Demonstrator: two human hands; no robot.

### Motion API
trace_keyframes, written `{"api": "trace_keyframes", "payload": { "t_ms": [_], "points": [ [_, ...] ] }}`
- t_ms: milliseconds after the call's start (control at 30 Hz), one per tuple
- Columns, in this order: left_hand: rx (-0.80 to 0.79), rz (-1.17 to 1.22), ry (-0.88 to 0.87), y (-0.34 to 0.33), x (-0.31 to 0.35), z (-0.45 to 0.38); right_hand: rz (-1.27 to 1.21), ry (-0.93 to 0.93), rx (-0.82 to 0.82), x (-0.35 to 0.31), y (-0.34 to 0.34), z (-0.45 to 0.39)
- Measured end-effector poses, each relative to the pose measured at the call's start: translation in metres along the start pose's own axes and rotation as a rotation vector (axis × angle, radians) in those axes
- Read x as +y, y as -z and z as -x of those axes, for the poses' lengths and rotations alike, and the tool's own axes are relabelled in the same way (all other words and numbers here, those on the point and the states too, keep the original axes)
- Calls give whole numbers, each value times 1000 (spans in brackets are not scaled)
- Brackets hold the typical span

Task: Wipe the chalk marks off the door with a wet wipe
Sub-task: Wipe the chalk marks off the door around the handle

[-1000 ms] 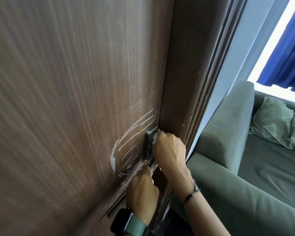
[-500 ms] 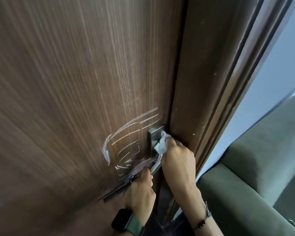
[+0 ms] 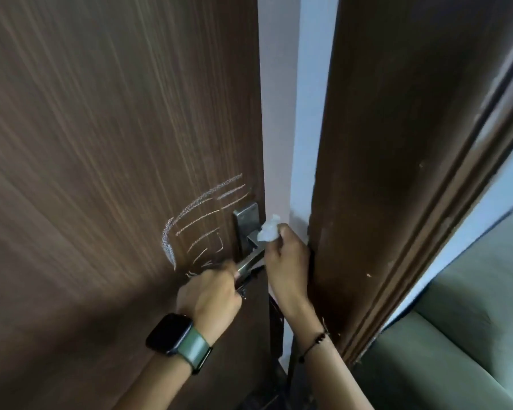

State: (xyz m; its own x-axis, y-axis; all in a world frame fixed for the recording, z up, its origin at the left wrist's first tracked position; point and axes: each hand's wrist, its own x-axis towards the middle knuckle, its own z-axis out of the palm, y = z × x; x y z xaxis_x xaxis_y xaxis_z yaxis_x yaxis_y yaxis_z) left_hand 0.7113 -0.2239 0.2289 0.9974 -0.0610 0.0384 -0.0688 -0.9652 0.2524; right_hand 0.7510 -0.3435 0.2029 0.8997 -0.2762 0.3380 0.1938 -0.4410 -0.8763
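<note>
A dark brown wooden door (image 3: 101, 143) fills the left of the head view. White chalk marks (image 3: 196, 220), several curved and straight strokes, sit just left of the metal lock plate. My left hand (image 3: 211, 294), with a smartwatch on its wrist, grips the metal door handle (image 3: 251, 260). My right hand (image 3: 285, 261) holds a crumpled white wet wipe (image 3: 268, 232) beside the handle base, right of the chalk and not touching it. The door stands ajar, with a pale gap between its edge and the frame.
The brown door frame (image 3: 397, 173) stands right of the gap, close to my right wrist. A grey-green sofa (image 3: 462, 335) sits at the lower right beyond the frame. A pale wall (image 3: 290, 99) shows through the opening.
The door has swung open, leaving a pale gap at the frame. My left hand stays on the handle, and my right hand with the wipe now sits at the door's edge.
</note>
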Motion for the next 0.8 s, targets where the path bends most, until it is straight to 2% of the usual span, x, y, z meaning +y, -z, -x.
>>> {"api": "trace_keyframes", "payload": {
  "t_ms": [133, 200, 400, 500, 600, 700, 800],
  "points": [
    [-61, -29, -17, 8, -11, -21, -193, -131, 204, 7, -27, -38],
    [-63, -45, -2, 9, -18, -31, -268, -177, 236, 9, -42, -59],
    [-56, -92, 14, 6, -34, -51, -720, -305, 2, 22, -80, -85],
    [-52, -107, 38, 7, -36, -54, -868, -373, -129, 23, -86, -100],
    [-41, -118, 81, 6, -35, -55, -901, -432, -238, 14, -91, -118],
    [-57, -116, 121, 7, -31, -56, -839, -336, -355, 22, -88, -120],
    [-64, -123, 155, 6, -26, -56, -850, -251, -397, 31, -86, -111]
  ]
}}
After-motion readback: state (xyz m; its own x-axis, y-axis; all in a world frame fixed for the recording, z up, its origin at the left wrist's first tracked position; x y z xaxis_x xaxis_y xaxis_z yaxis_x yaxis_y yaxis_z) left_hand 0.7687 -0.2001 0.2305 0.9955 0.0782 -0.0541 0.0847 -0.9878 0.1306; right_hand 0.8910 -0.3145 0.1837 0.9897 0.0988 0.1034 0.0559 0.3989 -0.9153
